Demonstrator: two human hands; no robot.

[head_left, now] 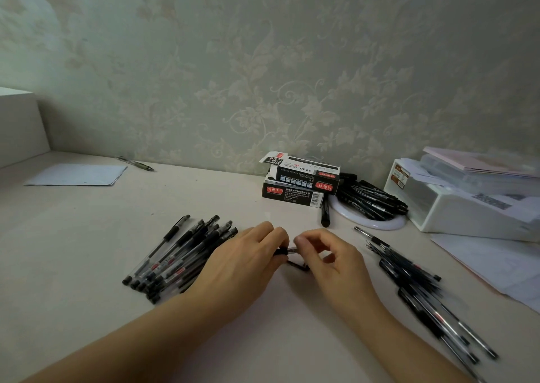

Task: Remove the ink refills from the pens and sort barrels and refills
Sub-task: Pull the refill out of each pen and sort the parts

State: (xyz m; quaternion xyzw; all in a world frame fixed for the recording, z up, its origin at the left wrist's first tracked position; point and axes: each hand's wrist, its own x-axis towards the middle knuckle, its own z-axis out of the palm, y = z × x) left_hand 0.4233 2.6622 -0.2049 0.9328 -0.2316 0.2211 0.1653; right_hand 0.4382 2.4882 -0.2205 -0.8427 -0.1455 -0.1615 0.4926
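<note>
Presently, hands: left hand [248,261] and right hand [330,261] pinch one pen [287,251] between them, fingers curled.
Left of pen: pen pile [178,255].
Right: blurred second pile [420,289].
Behind: stacked boxes [298,183], ring light [377,222].
Surface: pale desk [87,236]; floral wallpaper [263,61].

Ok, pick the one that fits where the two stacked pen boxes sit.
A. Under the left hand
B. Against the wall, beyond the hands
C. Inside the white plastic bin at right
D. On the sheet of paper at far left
B: the stacked pen boxes stand at the back of the desk by the wall, beyond both hands, apart from the sheet of paper and the white plastic bin.
</note>
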